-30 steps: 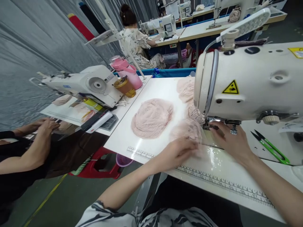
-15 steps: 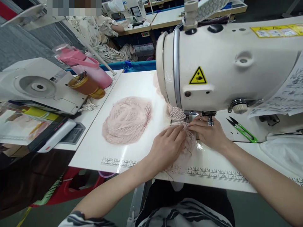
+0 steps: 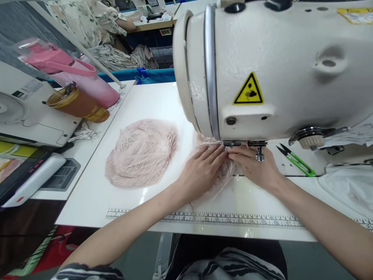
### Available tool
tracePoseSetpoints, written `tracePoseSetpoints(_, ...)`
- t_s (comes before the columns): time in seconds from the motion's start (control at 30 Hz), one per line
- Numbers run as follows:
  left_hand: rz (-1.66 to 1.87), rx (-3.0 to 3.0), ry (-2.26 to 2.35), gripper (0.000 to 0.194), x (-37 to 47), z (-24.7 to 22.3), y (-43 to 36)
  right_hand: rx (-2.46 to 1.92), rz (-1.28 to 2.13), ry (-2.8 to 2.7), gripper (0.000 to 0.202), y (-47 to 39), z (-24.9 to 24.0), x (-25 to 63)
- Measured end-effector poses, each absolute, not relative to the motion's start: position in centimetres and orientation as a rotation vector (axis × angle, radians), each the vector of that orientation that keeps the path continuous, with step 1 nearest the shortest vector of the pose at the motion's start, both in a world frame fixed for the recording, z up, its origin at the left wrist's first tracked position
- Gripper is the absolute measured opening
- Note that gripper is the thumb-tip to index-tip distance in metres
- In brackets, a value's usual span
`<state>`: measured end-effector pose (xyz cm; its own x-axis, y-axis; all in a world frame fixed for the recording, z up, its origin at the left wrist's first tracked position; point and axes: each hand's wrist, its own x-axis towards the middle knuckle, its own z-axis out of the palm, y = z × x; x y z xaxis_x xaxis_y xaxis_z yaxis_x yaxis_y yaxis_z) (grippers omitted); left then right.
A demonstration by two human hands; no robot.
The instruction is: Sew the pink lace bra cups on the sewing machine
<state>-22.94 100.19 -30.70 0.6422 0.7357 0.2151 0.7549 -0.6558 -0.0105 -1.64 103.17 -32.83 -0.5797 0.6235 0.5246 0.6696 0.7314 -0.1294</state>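
Two hands [image 3: 201,171] on one pink lace piece [image 3: 223,175]

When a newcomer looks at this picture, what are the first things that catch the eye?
Probably the big white sewing machine head first, filling the upper right, with its yellow warning triangle. Below it, the left hand and right hand meet on pale pink lace. Then the bright pink bottle at the upper left, and the green-handled snips to the right.
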Motion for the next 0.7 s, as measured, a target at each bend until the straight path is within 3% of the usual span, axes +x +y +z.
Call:
tracePoseSetpoints(0.2, -0.384, -2.796, -1.257, 0.043, -23.15, -31.06, 100.73, -1.253, 0.167, -2.315, 0.031, 102.77, -32.59, -1.65)
tracePoseSetpoints(0.7, -0.419, -2.773, -1.26, 0.038, -23.14, -30.98, 100.87, -1.162, 0.161, -2.262, 0.028, 102.95, -32.9, -1.71)
